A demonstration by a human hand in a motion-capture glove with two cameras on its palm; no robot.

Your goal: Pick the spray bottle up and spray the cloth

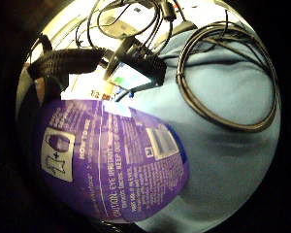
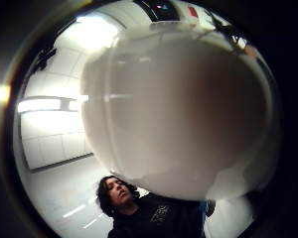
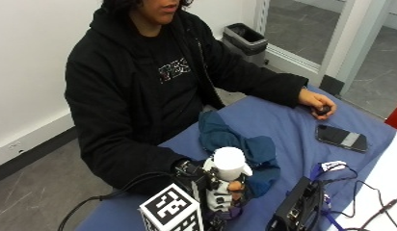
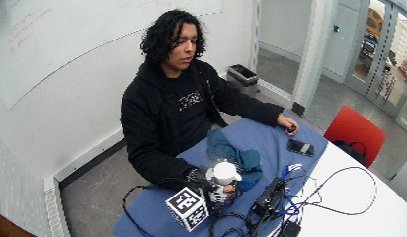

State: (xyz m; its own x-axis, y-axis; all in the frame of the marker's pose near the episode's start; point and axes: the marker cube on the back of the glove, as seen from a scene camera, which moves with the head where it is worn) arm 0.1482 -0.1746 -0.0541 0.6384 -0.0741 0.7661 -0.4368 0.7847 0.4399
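Observation:
A spray bottle [image 3: 229,166] with a white head and purple label stands upright at the near end of the blue-covered table [image 3: 282,127]. My gloved right hand [image 3: 214,190] grips its neck, fingers curled round it just below the head. Its purple label [image 1: 116,160] fills much of the little finger side palm view, and its white head [image 2: 184,109] fills the thumb side view. A crumpled teal cloth [image 3: 240,144] lies on the table just beyond the bottle, toward the person. In the wide outside view the bottle [image 4: 223,175] and cloth [image 4: 233,153] sit the same way.
A black box [image 3: 298,209] with cables stands right of the bottle. A phone [image 3: 341,137] lies farther along the table, near the person's bare left hand [image 3: 317,103]. Coiled cables [image 1: 223,77] lie on the blue cover. A white table [image 4: 361,197] adjoins on the right.

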